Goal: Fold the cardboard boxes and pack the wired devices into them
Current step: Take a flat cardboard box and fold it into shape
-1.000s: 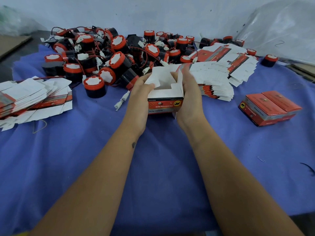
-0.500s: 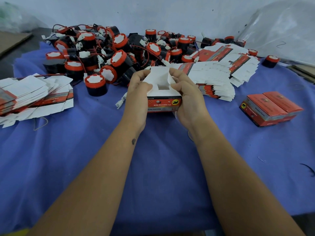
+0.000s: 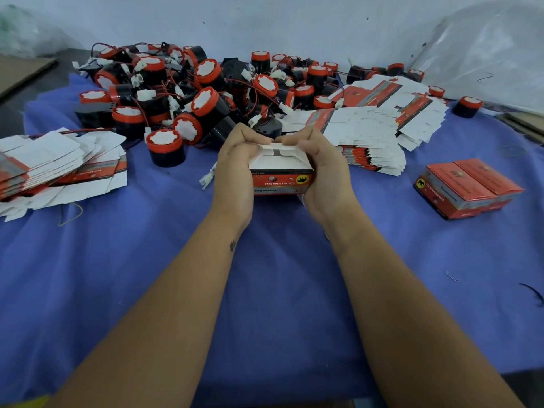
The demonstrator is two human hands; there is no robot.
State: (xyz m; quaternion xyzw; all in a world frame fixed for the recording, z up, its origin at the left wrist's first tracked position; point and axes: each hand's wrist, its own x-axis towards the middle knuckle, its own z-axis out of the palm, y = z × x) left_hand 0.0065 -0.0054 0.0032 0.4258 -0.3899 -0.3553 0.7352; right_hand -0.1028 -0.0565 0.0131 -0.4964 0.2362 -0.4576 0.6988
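A small red and white cardboard box [image 3: 281, 179] stands on the blue cloth at the centre, its white flaps folded down on top. My left hand [image 3: 235, 169] grips its left side and my right hand [image 3: 322, 169] grips its right side, with the fingertips of both pressing on the flaps. Behind the box lies a heap of black wired devices with red caps [image 3: 203, 95], their red wires and white plugs tangled. Flat unfolded boxes lie in a stack at the left [image 3: 56, 166] and in another behind my right hand [image 3: 374, 134].
Two closed red boxes [image 3: 468, 187] sit side by side at the right. A single device [image 3: 165, 147] stands near the left of my hands. A clear plastic bag [image 3: 485, 51] lies at the back right. The blue cloth [image 3: 265, 290] covers the table.
The box's upright white flaps have been folded down flat onto its top. Both hands have closed in over the flaps.
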